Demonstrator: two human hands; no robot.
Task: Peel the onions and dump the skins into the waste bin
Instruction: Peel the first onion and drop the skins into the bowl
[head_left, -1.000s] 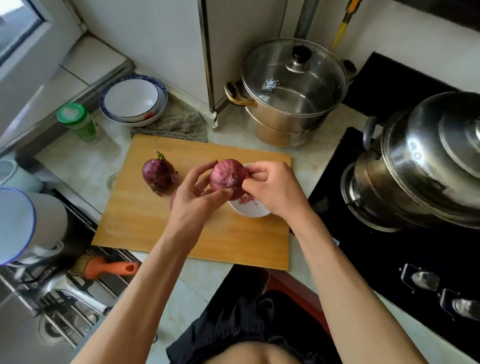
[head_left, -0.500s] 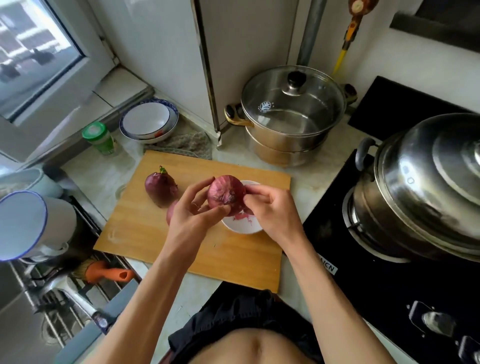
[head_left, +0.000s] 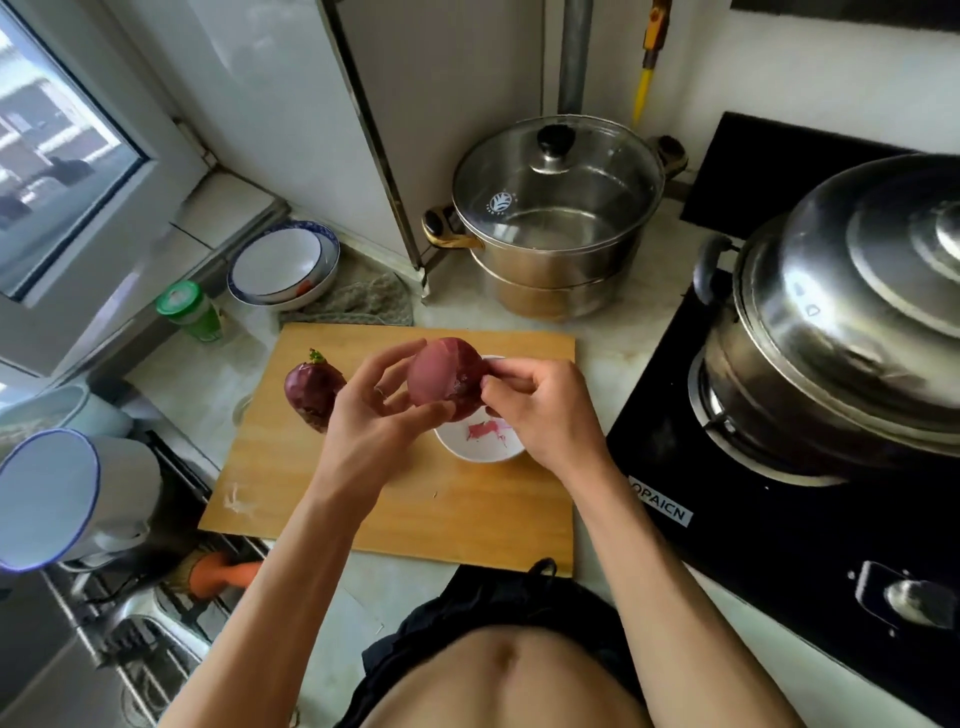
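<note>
Turned since a moment ago, the onion (head_left: 448, 383) shows paler flesh, left hand (head_left: 375, 415) cupping it, right hand (head_left: 535, 410) pinching skin at three o'clock; peel over the small bowl (head_left: 457, 448).

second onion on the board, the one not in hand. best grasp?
Judgement: take the onion on the board round its widest middle, from above, fingers on the left and far sides. Its green sprout points toward the far edge of the cutting board, so the flanks are free; the left hand blocks its right side.
</note>
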